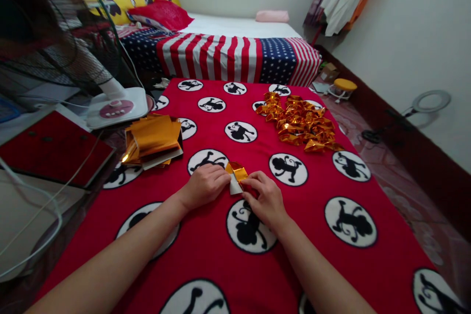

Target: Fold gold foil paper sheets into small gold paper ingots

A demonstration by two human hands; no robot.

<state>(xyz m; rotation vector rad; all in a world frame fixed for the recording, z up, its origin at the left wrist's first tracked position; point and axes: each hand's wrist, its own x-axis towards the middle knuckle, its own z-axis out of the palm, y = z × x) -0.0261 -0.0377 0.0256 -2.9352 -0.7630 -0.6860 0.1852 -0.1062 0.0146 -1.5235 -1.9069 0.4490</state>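
Between my hands, just above the red cloth, is a small piece of gold foil paper (pixel 239 172), partly folded, with its white back showing at the lower left. My left hand (pixel 208 184) grips its left edge with curled fingers. On the right side, my right hand (pixel 265 199) pinches the paper between thumb and fingers. A stack of flat gold foil sheets (pixel 154 135) lies at the left edge of the cloth. Farther off at the right is a heap of folded gold paper pieces (pixel 300 122).
A red cloth (pixel 309 265) with monkey prints in white circles covers the surface before me. A fan (pixel 117 103) stands at the left, near a red panel (pixel 55 142) and loose cables. Beyond is a bed (pixel 228 24); a yellow-topped stool (pixel 345 85) stands at the right.
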